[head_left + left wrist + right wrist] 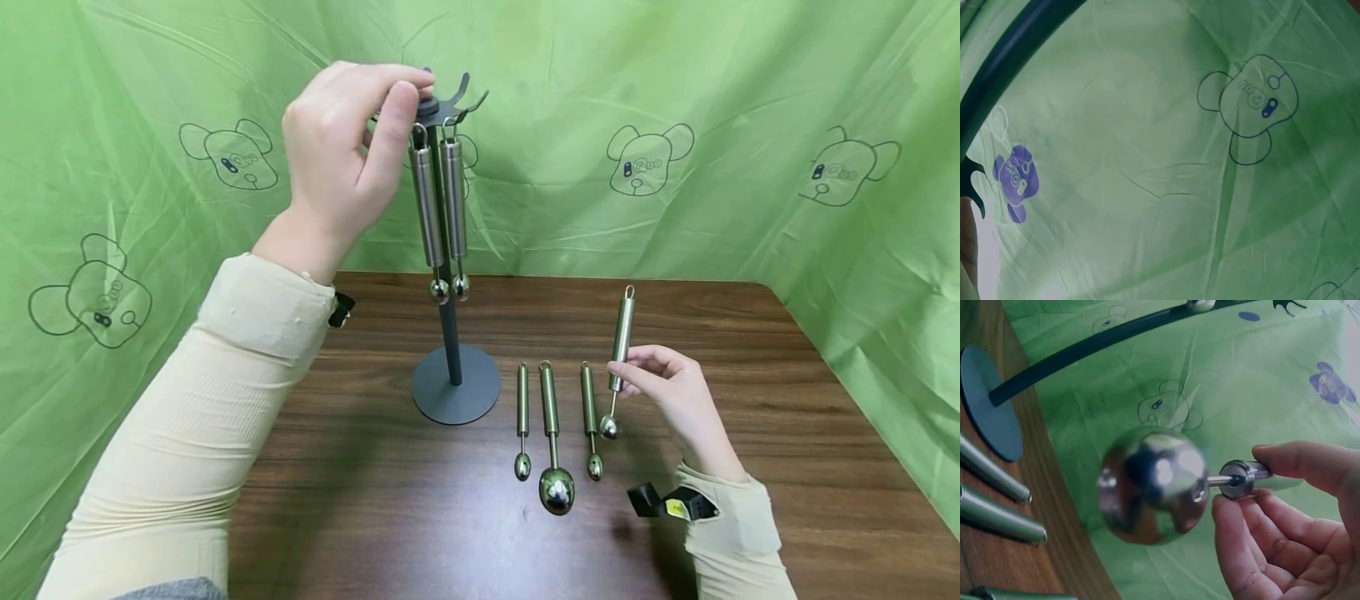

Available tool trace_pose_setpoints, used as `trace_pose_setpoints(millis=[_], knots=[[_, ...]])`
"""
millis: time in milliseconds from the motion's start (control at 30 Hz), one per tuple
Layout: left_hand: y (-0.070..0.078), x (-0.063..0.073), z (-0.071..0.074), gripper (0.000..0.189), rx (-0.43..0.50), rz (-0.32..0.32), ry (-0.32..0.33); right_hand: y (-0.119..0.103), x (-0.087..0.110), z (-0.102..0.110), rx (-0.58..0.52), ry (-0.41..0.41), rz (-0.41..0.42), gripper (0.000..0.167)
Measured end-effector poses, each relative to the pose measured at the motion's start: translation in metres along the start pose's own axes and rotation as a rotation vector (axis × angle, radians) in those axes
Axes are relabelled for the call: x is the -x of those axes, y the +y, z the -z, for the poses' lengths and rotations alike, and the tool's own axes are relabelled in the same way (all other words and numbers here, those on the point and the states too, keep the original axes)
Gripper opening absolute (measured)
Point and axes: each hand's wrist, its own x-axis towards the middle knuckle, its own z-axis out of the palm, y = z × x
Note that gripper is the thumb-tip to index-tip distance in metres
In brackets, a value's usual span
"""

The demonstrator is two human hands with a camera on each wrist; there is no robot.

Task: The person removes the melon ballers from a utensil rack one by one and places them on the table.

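Observation:
My left hand (pixel 341 142) is at the top of a dark grey utensil stand (pixel 455 400), its thumb and fingers around the hooked top, partly hiding it. Two metal melon ballers (pixel 427 204) hang by their loops from the hooks beside that hand. Over the right side of the table, my right hand (pixel 671 396) pinches another melon baller (pixel 622 342) by the lower handle, loop up and scoop down. The right wrist view shows its round scoop (pixel 1154 484) up close, with thumb and fingertips on the handle. In the left wrist view only a sliver of hand shows.
On the wooden table (pixel 360 500), a small scoop (pixel 522 400), a larger scoop (pixel 550 400) and another small scoop (pixel 588 400) lie in a row right of the stand's base. Green cloth (pixel 555 217) with printed bear heads surrounds the table's back and sides.

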Motion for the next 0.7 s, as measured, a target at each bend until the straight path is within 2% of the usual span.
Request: trace_pose_setpoints(millis=[167,333,467,700], knots=[[-0.004,0.002,0.001,0.030,0.011,0.009,-0.003,0.007,-0.005,0.004,0.075,-0.056,-0.043,0.013],[-0.006,0.004,0.002,0.028,0.049,-0.002,-0.013,0.011,-0.008,0.009,0.085,-0.115,-0.109,0.023],[-0.008,0.006,0.001,0.028,0.110,-0.015,-0.003,0.016,-0.011,0.013,0.081,-0.168,-0.158,0.024],[-0.009,0.007,-0.001,0.028,0.126,-0.044,0.005,0.026,-0.014,0.016,0.096,-0.190,-0.203,0.030]])
